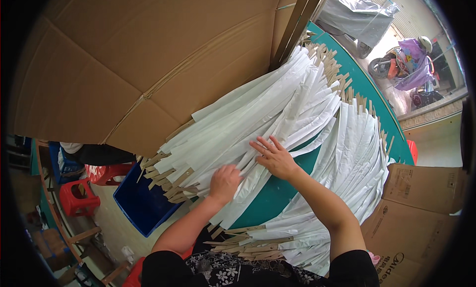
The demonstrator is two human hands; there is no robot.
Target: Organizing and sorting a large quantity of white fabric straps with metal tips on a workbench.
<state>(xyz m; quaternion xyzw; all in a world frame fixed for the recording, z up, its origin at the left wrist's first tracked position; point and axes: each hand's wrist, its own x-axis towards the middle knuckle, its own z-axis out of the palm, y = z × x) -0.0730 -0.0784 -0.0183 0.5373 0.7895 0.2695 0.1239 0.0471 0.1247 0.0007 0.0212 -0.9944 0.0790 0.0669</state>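
A thick pile of long white strips [258, 108] with brown, holed ends lies fanned across a green table [270, 197]. My left hand [225, 183] rests at the near left part of this pile, its fingers curled in on the strips and their tips partly hidden. Farther right, my right hand [275, 159] lies over the same pile with fingers spread, touching the strips near its edge. A second bundle of white strips [344, 153] curves down the right side of the table, with bare green surface between the two.
Tall cardboard [148, 54] stands along the left and far side. A blue bin [144, 202] sits below the left table edge, near red stools [79, 197]. At the right is a cardboard box [416, 212]. Parked scooters [406, 63] show beyond the table.
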